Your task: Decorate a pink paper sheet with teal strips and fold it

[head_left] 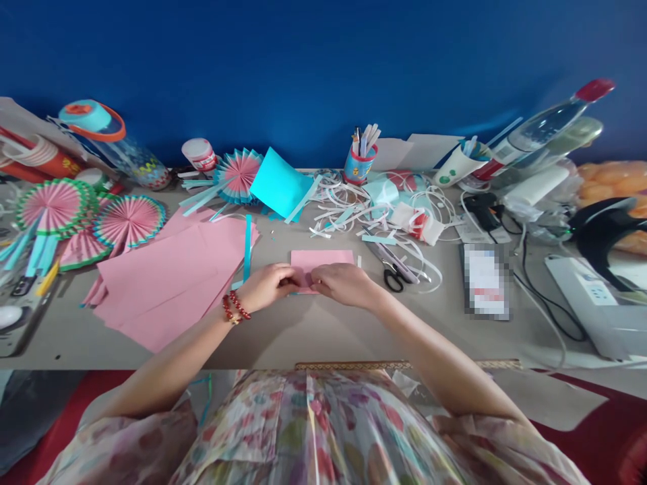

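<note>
A small pink paper (pixel 323 257) lies flat on the desk in front of me, with a thin blue edge just showing at its near side. My left hand (pixel 269 285) grips the paper's near left edge, fingers curled and thumb toward the middle. Close beside it, my right hand (pixel 344 283) pinches the same near edge with its fingers bent. The fingertips hide part of that edge. Left of the paper is a blue paper strip (pixel 247 248). Black-handled scissors (pixel 394 275) rest to the right of my right hand.
Large pink sheets (pixel 172 276) are stacked at left, near pleated paper rosettes (pixel 130 222). Bright blue paper (pixel 281 183) and tangled white strips (pixel 344 202) lie behind. A pen cup (pixel 360 166), a glue gun (pixel 483 210), a phone (pixel 486 281) and a bottle (pixel 540 128) stand or lie around.
</note>
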A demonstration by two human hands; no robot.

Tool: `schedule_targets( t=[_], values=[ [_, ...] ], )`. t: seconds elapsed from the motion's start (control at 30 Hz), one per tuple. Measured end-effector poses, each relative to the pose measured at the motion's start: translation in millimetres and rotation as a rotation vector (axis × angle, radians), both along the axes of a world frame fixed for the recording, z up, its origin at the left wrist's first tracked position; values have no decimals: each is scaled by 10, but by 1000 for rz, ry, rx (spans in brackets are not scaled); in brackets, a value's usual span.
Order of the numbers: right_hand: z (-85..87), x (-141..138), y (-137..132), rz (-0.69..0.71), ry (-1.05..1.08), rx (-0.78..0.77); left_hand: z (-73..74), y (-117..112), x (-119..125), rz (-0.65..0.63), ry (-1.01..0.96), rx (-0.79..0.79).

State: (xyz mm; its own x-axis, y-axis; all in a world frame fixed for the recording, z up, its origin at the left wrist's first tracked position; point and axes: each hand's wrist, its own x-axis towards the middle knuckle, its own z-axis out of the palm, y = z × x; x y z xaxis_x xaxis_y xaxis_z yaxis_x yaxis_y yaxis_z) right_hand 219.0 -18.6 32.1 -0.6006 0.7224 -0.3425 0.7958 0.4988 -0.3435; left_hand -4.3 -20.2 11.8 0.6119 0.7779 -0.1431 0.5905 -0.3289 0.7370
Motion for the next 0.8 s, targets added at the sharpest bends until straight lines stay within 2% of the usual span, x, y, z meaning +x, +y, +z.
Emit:
schedule_targets(
  t=[0.3,0.53,0.8],
  values=[
    [-23,-16,-6,0,23,16,-32,-27,30,1,47,63],
    [5,-59,22,13,-1,-7,-12,5,43,21,46,43],
    [-36,-50,23,20,26,35,-23,47,53,18,31,21]
  ],
)
